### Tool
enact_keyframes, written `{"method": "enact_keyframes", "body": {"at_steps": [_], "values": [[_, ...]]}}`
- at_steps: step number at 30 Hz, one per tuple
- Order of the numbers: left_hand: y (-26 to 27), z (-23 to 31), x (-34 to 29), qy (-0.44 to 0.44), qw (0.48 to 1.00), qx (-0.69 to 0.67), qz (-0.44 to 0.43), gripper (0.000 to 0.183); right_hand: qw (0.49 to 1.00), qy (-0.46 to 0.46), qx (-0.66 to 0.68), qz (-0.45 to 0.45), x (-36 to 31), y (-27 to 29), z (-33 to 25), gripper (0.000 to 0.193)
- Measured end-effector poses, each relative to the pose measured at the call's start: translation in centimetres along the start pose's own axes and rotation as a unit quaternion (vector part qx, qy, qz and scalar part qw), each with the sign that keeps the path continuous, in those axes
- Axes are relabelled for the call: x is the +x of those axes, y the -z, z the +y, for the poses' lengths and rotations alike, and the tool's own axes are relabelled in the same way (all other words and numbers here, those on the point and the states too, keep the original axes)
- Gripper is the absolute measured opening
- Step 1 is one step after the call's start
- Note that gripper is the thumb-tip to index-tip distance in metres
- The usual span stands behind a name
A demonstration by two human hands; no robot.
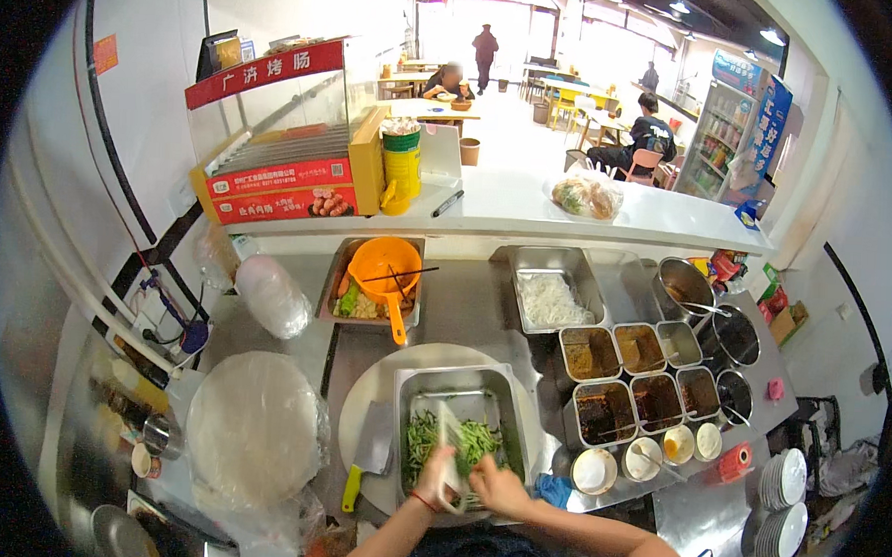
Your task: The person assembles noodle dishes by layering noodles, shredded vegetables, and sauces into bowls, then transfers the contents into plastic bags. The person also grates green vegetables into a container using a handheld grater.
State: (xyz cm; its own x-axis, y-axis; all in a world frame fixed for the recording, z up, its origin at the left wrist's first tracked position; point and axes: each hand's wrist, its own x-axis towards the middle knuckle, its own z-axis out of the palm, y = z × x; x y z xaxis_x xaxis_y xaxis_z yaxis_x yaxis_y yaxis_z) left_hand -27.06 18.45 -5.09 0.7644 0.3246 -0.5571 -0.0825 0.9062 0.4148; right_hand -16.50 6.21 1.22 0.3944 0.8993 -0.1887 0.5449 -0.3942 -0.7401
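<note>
My left hand (434, 477) is wrapped round a pale, flat, long grater (447, 433), held tilted over a deep steel pan (452, 372). Thin green shreds (479, 440), which look like cucumber, lie in the pan along its sides and near end. Close beside the grater, my right hand (499, 488) is curled with its fingers pressed together; what it holds, if anything, is hidden. The pan rests on a round white cutting board (367, 387). On the board's left side lies a cleaver (372, 437) with a yellow-green handle.
An orange strainer (382, 261) sits over a steel tray at the back left. A noodle tray (555, 298), sauce containers (602, 410) and small bowls (594, 471) stand to the right. Left is a plastic-covered round stack (255, 429). A white ledge (499, 211) runs behind.
</note>
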Motion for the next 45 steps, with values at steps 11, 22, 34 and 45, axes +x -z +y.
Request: {"method": "enact_keyframes", "body": {"at_steps": [11, 22, 34, 45], "values": [[-1.8, -2.6, -1.1, -0.005, 0.995, 0.086, -0.051, 0.041, 0.987, -0.036, -0.001, 0.159, 5.5, 0.5, 2.8, 0.020], [-3.0, -1.7, -2.8, -0.035, 0.996, 0.075, -0.024, 0.033, 0.989, -0.031, -0.018, 0.143, 7.5, 1.0, 1.3, 0.019], [-2.9, 0.2, -3.0, -0.029, 0.998, 0.022, -0.042, 0.047, 0.995, 0.057, 0.078, 0.012, 5.6, 1.0, 0.7, 0.024], [-0.8, 1.3, -0.9, -0.140, 0.988, -0.060, -0.041, 0.051, 0.986, 0.056, 0.158, -0.006, -0.6, 0.6, -2.6, 0.025]]}}
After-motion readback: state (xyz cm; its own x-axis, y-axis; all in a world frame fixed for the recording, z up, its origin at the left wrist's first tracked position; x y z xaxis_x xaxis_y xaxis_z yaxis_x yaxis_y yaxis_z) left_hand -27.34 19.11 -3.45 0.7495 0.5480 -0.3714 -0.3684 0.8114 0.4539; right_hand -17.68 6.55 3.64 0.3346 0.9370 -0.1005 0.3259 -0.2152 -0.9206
